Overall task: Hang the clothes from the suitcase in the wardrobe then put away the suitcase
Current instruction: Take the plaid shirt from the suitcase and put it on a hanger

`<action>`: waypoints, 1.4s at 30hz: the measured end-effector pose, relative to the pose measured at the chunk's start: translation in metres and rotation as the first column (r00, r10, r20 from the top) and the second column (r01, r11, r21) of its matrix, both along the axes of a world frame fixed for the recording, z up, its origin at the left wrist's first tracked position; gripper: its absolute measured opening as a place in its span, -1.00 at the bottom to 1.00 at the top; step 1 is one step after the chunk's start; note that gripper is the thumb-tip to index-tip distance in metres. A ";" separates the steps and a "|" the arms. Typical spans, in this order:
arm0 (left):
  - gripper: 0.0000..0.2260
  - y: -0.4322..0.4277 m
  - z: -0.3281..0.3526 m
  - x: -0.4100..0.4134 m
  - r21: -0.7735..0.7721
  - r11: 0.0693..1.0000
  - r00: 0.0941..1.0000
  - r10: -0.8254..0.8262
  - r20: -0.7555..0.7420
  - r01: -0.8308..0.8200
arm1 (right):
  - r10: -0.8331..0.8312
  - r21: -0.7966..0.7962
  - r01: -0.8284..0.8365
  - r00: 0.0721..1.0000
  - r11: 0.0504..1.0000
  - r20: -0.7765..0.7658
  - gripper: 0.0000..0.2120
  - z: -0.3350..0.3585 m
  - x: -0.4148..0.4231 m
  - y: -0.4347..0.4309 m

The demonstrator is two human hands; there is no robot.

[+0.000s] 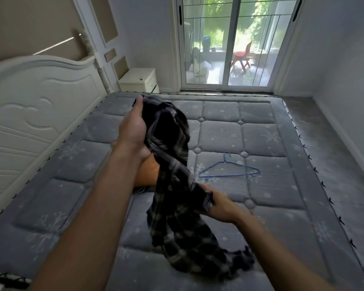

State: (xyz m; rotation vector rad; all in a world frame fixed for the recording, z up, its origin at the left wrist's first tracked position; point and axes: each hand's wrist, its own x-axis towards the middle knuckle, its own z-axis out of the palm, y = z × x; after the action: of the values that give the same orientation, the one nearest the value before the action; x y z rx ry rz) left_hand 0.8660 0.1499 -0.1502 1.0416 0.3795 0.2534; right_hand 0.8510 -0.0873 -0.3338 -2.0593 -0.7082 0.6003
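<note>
Over the mattress (pixel 261 131), the left hand (pixel 133 124) grips the dark plaid shirt (pixel 177 217) by its bunched top and the right hand (pixel 219 203) pinches it lower down. A blue wire hanger (pixel 229 175) lies just right of them.

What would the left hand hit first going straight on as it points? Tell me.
Apart from the shirt it already grips, the left hand aims over the mattress toward the nightstand; that seems first in line, though depth is unclear.

No readable text, labels or numbers anywhere.
</note>
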 end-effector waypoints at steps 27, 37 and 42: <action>-0.86 0.064 -0.065 0.000 0.156 0.981 0.984 -0.087 -0.157 0.111 | -0.251 0.462 0.535 0.801 0.708 -0.543 -0.86 0.174 0.030 0.061; -0.57 -0.066 -0.098 -0.088 0.828 0.560 0.995 -0.086 0.048 0.008 | -0.223 0.442 0.472 0.834 0.763 -0.505 -0.75 0.172 0.020 0.059; -0.96 -0.077 -0.115 -0.078 0.841 0.533 0.995 0.007 0.103 -0.091 | -0.291 0.451 0.461 0.871 0.764 -0.397 -0.87 0.178 0.018 0.043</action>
State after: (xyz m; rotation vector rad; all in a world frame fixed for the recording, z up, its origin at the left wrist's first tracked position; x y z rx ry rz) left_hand 0.7884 0.0731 -0.2654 1.9985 0.1840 0.5717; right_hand 0.8694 -0.0446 -0.1558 -1.4740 -0.2136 0.4070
